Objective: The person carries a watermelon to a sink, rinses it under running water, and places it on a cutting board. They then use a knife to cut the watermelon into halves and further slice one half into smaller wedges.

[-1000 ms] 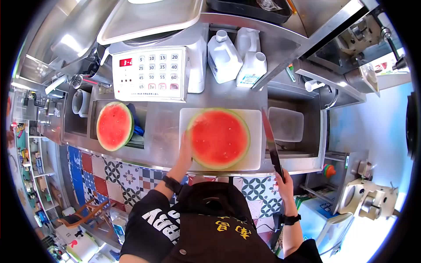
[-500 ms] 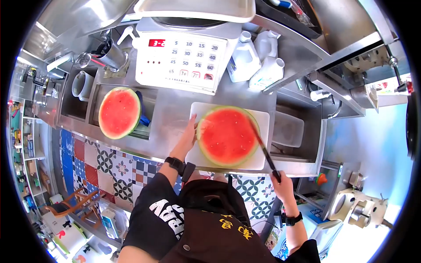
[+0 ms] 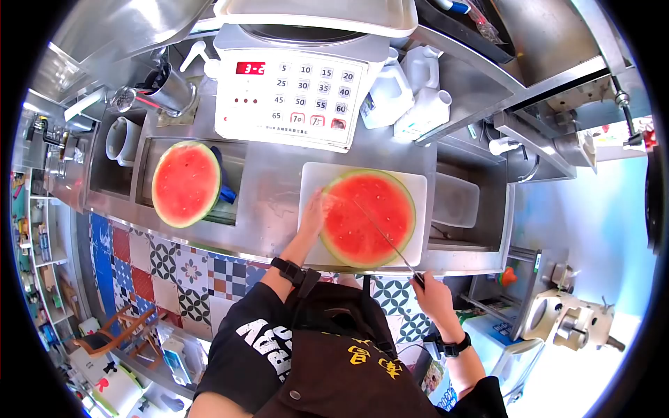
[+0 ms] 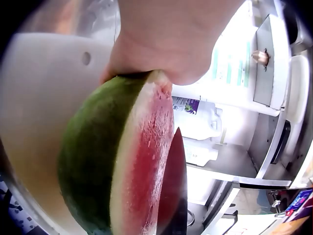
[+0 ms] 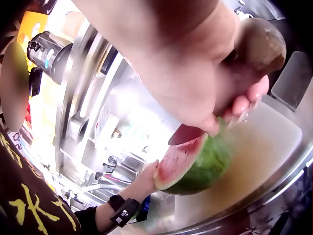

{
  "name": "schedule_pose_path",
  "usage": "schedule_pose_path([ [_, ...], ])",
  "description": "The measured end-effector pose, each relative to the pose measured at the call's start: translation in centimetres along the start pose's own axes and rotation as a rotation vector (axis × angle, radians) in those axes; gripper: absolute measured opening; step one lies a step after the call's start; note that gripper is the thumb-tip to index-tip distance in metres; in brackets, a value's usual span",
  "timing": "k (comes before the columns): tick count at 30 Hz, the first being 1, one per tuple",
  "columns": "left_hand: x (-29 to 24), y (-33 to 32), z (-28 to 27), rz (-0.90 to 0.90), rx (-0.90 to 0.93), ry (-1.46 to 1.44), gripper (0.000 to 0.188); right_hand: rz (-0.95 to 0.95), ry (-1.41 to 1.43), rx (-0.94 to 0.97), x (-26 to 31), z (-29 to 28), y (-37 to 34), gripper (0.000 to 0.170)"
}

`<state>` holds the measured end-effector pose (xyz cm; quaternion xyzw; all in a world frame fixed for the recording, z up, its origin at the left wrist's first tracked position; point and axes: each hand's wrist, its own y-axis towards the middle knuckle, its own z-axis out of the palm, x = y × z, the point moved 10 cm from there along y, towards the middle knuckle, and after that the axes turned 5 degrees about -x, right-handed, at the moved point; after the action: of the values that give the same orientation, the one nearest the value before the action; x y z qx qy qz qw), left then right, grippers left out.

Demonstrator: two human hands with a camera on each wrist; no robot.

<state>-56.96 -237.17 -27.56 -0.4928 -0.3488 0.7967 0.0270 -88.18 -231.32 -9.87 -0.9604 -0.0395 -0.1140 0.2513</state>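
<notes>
A halved watermelon (image 3: 366, 226) sits cut face up on a white cutting board (image 3: 312, 252). My left hand (image 3: 313, 214) grips its left rim; in the left wrist view that hand straddles the edge between green rind and red flesh. My right hand (image 3: 435, 298) holds a knife (image 4: 173, 200) by its handle, near the counter's front edge. The blade slants across the cut face, seen nearly edge-on from above, its tip toward the upper left. In the right wrist view the fingers (image 5: 239, 105) wrap the handle, partly hidden by the hand.
Another watermelon half (image 3: 186, 182) rests over a sink section at left, beside a blue cloth (image 3: 227, 195). A white machine with number buttons (image 3: 289, 94) stands behind the board, white jugs (image 3: 425, 115) to its right. A clear plastic tub (image 3: 456, 200) sits in the right sink.
The knife has come from the right side over the melon's cut face, its tip now near the middle. My left hand, briefly off the rim, is back on it.
</notes>
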Motion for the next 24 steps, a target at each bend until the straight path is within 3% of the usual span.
schedule_pose_path([
  [12, -0.1, 0.0, 0.0, 0.024, 0.019, 0.008, 0.047, 0.039, -0.053, 0.015, -0.2, 0.1, 0.7, 0.035],
  [18, -0.5, 0.1, -0.1, 0.118, 0.002, 0.03, 0.047, 0.089, 0.045, 0.157, -2.0, 0.9, 2.6, 0.028],
  [24, -1.4, -0.6, -0.2, 0.144, -0.043, 0.103, 0.045, 0.075, -0.045, 0.046, -1.3, -0.4, 3.9, 0.023],
])
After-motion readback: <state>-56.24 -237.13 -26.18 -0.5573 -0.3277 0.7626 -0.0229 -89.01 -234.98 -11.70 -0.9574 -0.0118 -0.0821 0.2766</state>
